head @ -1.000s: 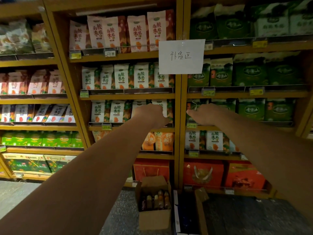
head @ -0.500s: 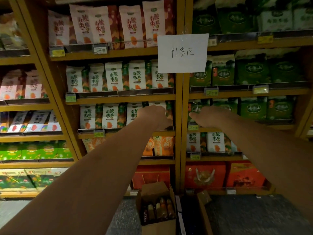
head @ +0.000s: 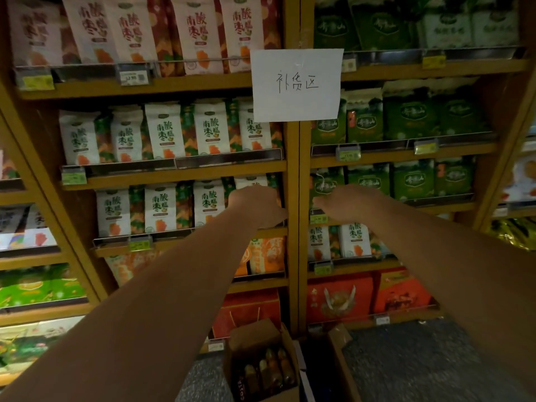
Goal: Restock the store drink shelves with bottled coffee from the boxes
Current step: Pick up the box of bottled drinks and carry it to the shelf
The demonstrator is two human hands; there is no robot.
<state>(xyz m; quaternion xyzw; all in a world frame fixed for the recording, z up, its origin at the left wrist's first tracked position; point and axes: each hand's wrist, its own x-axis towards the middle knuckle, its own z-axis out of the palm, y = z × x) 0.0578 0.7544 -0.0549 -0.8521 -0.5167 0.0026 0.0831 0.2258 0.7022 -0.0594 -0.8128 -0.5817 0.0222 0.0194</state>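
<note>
Just below the paper sign, both hands were at the shelf post. The left hand was curled, its grasp impossible to tell; the right hand was loose-fingered, holding nothing. Far beneath the sign, coffee bottles stood in an open box on the floor.

Brown box — white-orange packets, green packets.

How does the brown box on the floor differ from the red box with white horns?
The brown box is plain cardboard; the red box is printed. The brown box is open and shows bottles; the red box is closed. The brown box stands on the floor, the red box on a shelf. Both are low down.
</note>
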